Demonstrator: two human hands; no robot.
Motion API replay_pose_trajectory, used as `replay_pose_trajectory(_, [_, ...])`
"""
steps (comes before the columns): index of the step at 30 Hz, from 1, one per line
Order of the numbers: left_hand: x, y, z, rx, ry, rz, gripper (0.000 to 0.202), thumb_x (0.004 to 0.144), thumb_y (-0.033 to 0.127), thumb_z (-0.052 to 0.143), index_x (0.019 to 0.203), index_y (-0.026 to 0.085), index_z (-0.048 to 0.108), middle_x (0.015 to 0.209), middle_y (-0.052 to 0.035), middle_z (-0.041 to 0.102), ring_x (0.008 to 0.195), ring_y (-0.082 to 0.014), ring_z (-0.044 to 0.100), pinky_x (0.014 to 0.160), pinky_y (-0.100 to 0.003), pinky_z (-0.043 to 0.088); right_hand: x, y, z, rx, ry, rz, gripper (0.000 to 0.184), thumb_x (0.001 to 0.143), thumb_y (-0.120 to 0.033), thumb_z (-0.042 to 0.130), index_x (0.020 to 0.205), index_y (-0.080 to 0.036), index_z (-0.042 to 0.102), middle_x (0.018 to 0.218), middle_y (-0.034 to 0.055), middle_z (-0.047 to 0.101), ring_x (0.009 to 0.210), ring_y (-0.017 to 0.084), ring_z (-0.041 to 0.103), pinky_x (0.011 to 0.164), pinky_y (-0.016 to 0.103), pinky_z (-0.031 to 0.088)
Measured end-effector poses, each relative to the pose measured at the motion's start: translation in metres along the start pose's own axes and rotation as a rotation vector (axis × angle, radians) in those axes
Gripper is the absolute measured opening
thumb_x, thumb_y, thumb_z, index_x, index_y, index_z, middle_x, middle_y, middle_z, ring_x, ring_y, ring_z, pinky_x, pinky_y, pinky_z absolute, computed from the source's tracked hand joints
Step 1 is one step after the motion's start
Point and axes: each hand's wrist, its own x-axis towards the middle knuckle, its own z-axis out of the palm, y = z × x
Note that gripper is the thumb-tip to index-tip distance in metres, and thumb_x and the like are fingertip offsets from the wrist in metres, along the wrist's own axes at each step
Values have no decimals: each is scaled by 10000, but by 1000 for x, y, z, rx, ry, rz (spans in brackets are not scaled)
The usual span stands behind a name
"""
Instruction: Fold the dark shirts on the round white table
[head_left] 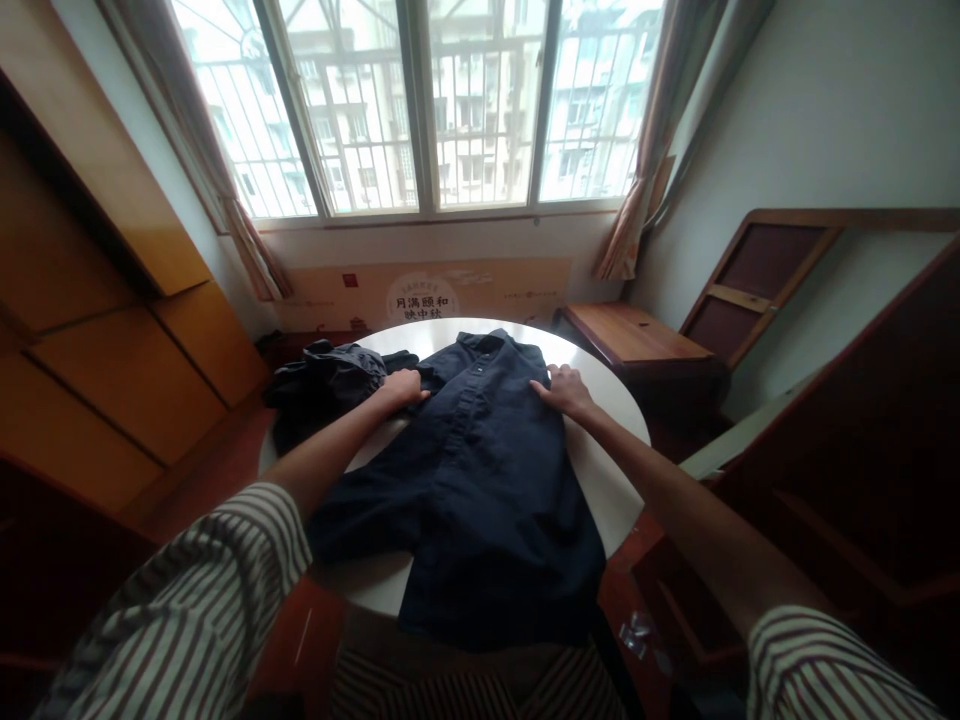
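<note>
A dark navy button-front shirt [480, 440] lies front side up, its collar at the far side and its hem hanging over the near table edge. One sleeve spreads toward the near left; the other is not visible. My left hand [405, 388] is closed on the shirt near the left shoulder. At the opposite side edge, my right hand [568, 390] grips the cloth, thumb on top and fingers bent at the edge. Beside my left hand sits a crumpled heap of dark clothes [330, 378].
The shirt and heap rest on a round white table [615, 440]. A wooden-topped bench [637, 335] stands behind right, and orange-brown cabinets [120, 390] line the left. Dark wooden furniture [847, 490] is close on the right. Beyond the table is a barred window [480, 120].
</note>
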Motion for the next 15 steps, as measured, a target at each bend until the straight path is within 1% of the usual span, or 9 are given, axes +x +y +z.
replay_pose_trajectory(2, [0, 0, 5, 24, -5, 45, 358, 813, 361, 643, 1090, 142, 707, 1155, -200, 679, 1073, -322, 650, 883, -340, 507, -2, 6, 11, -47, 32, -66, 591, 927, -491, 512, 1377, -108, 512, 1356, 238, 534, 1289, 360, 459, 1039, 465, 381])
replay_pose_trajectory(4, [-2, -2, 6, 45, 6, 85, 324, 792, 294, 646, 1070, 143, 717, 1155, -194, 677, 1070, -320, 649, 890, -344, 498, -4, 11, 19, -97, 29, -124, 584, 953, -508, 450, 1390, -127, 521, 1315, 211, 573, 1261, 327, 489, 1056, 430, 367])
replay_pose_trajectory(6, [-2, -5, 3, 56, 20, 114, 303, 775, 282, 652, 1033, 141, 725, 1133, -185, 681, 1056, -322, 647, 883, -348, 492, -3, 16, 24, -124, 6, -153, 584, 958, -513, 435, 1386, -128, 535, 1262, 195, 611, 1222, 305, 524, 1061, 397, 362])
replay_pose_trajectory(8, [3, -8, -4, 60, 22, 135, 258, 778, 303, 649, 970, 149, 729, 1072, -157, 693, 1013, -303, 651, 855, -332, 491, -2, 18, 25, -137, 5, -166, 587, 954, -510, 446, 1387, -125, 540, 1255, 189, 618, 1211, 303, 535, 1061, 383, 362])
replay_pose_trajectory(9, [7, -10, -9, 28, 62, 144, 235, 782, 314, 651, 931, 149, 726, 1031, -144, 696, 978, -286, 653, 836, -320, 488, -1, 19, 25, -142, 8, -168, 582, 953, -504, 450, 1384, -125, 544, 1259, 188, 618, 1209, 304, 538, 1061, 380, 364])
replay_pose_trajectory(11, [19, -13, -20, -104, 239, 148, 217, 818, 326, 633, 911, 142, 700, 987, -126, 682, 922, -249, 640, 813, -309, 473, 1, 19, 25, -151, 9, -165, 570, 952, -496, 453, 1377, -130, 554, 1270, 186, 615, 1205, 310, 543, 1056, 381, 371])
replay_pose_trajectory(13, [34, -16, -32, -255, 446, 122, 226, 903, 325, 553, 982, 141, 657, 973, -113, 661, 893, -226, 616, 809, -324, 455, 1, 19, 25, -153, 6, -159, 563, 954, -489, 449, 1378, -134, 555, 1301, 187, 601, 1222, 319, 532, 1057, 392, 373])
replay_pose_trajectory(14, [41, -17, -38, -309, 516, 103, 231, 945, 319, 499, 1026, 149, 633, 954, -104, 656, 879, -221, 606, 805, -334, 447, 1, 19, 26, -150, 3, -157, 562, 956, -483, 444, 1380, -131, 552, 1320, 189, 591, 1237, 323, 522, 1061, 399, 370])
replay_pose_trajectory(15, [47, -19, -43, -337, 546, 87, 239, 978, 313, 445, 1060, 163, 612, 929, -93, 656, 865, -218, 599, 799, -340, 442, 1, 20, 27, -145, -2, -158, 560, 959, -476, 437, 1383, -128, 547, 1341, 189, 580, 1254, 326, 509, 1068, 408, 365])
